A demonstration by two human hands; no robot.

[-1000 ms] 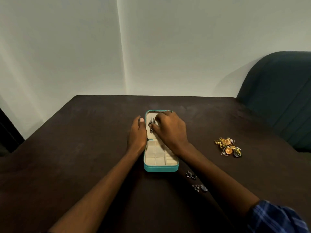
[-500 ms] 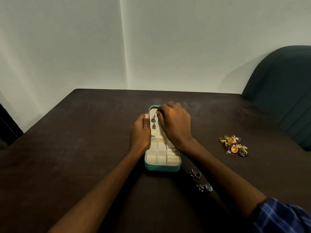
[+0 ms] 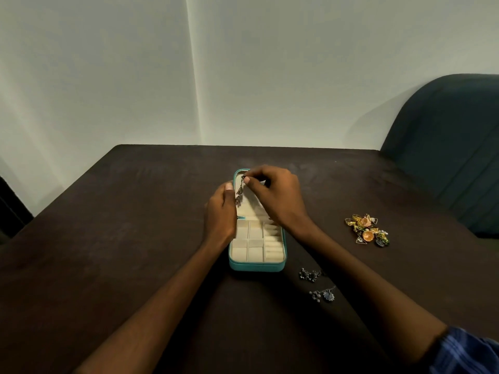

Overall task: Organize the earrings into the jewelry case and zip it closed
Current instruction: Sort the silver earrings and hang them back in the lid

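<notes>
Head view: teal jewelry case lies open at centre frame on the dark table.
Right hand pinches a dangling silver earring over its lid; left hand grips the lid's left edge. Gold earrings pile right; dark earrings lower right.

— What's on that dark brown tabletop?
— Teal jewelry case, open at the centre, cream compartments showing.
— And to its right?
— Well apart, a gold and orange earring pile. Nearer the case's front corner, two dark silvery earrings, one behind the other.
</notes>
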